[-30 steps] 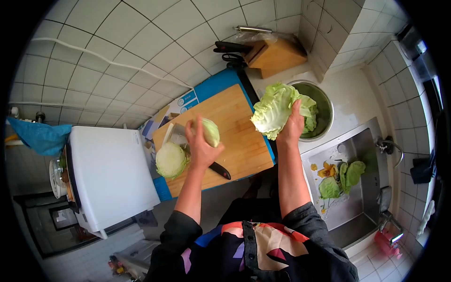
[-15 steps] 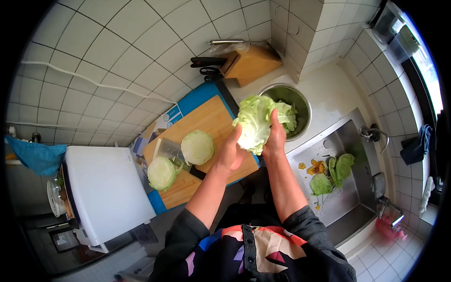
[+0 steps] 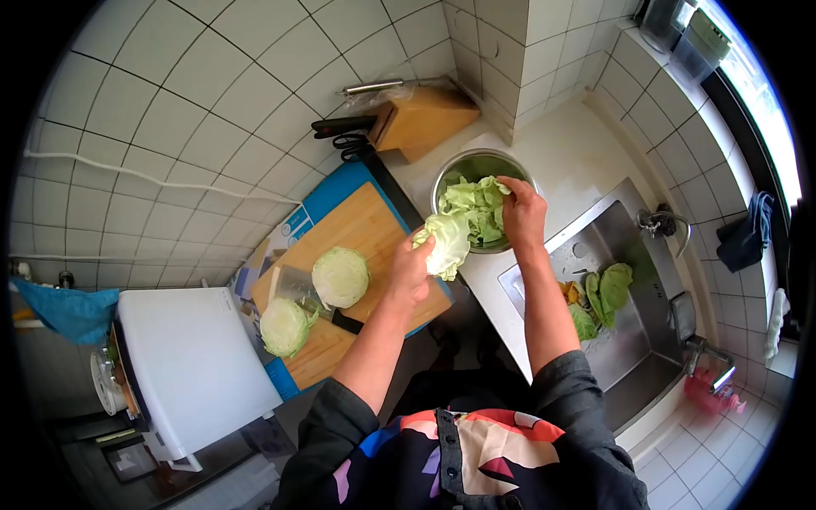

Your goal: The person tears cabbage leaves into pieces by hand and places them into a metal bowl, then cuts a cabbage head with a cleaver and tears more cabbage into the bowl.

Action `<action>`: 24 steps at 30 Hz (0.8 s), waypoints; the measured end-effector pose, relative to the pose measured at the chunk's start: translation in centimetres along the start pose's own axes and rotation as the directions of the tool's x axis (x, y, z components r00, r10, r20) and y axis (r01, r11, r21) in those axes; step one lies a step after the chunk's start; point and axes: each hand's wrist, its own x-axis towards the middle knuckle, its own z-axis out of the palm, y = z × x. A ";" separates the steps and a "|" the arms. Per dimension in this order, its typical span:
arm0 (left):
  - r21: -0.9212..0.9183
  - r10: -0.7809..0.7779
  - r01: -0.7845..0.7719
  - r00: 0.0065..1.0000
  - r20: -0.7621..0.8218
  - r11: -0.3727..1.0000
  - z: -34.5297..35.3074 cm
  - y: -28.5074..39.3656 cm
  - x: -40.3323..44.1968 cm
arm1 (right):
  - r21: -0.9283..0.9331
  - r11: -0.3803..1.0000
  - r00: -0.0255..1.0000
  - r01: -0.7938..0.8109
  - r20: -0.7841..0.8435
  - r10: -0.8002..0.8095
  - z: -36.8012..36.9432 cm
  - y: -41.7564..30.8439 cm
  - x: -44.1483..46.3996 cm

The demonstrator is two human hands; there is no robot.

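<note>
My left hand (image 3: 411, 270) is closed on a pale green cabbage leaf (image 3: 446, 246), held in front of the steel pot (image 3: 486, 161). My right hand (image 3: 524, 212) pinches a torn cabbage piece (image 3: 490, 189) at the pot's right rim. More torn pieces (image 3: 483, 223) lie inside the pot, below the right hand. To the left, two cut cabbage halves (image 3: 341, 277) (image 3: 287, 327) rest on the wooden cutting board (image 3: 374, 225). Between them lies a cleaver (image 3: 293, 285), its blade partly covered and its dark handle pointing toward me.
A steel sink (image 3: 637, 340) on the right holds green outer leaves (image 3: 610, 296) and yellowed scraps. A wooden knife block (image 3: 429, 121) with scissors stands behind the board. A white appliance (image 3: 191, 357) is at the left.
My hands have moved apart. The right hand has gone from the held cabbage to the pot with a torn piece; the left keeps the leaf, slightly lower.
</note>
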 end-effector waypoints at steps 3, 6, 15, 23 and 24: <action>0.000 -0.061 0.061 0.997 -0.054 0.998 -0.3 -0.1 0.6 | 0.186 0.909 0.910 -0.372 0.268 0.317 -1.0 -0.5 0.9; 0.004 -0.068 0.070 0.986 -0.153 0.998 -0.8 0.0 1.6 | 0.354 0.729 0.809 -0.585 0.310 0.499 -1.9 1.1 0.8; 0.080 -0.107 0.114 0.990 -0.090 0.990 0.1 1.3 1.8 | 0.322 0.885 0.809 -0.336 0.580 0.096 -1.8 -1.8 1.7; 0.307 -0.163 0.115 0.977 0.136 0.945 0.1 1.6 2.0 | 0.136 0.974 0.654 -0.180 0.756 0.015 -0.2 -1.6 2.3; 0.311 -0.190 0.136 0.971 0.148 0.940 0.2 1.6 2.5 | 0.137 0.974 0.653 -0.180 0.757 0.015 0.0 -1.6 2.0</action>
